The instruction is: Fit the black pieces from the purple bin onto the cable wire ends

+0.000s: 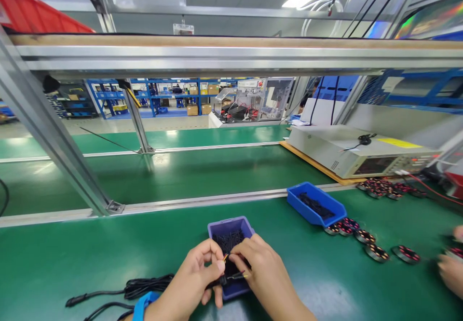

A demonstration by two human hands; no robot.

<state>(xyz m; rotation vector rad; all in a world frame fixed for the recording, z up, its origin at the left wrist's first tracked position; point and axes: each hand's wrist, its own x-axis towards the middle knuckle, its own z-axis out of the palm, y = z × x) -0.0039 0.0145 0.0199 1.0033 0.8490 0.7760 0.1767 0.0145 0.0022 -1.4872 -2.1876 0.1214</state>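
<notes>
Over a purple bin [237,289] of small black pieces, my left hand [200,273] pinches the end of a black cable [216,282] with thin coloured wires [225,257] coming out of it. My right hand [258,263] is closed beside it, fingertips at the wires; a thin yellow-tipped wire also shows near its lower fingers. Whatever small piece it may hold is hidden. A coiled black cable [146,286] lies on the green table left of my left hand, by the blue band on my wrist.
A blue bin [307,207] of black pieces stands right of centre. Several round copper-wound parts [376,252] lie beyond it. Another person's hands [452,268] show at the right edge. A grey instrument [356,152] sits behind, and a metal shelf beam [231,60] crosses above.
</notes>
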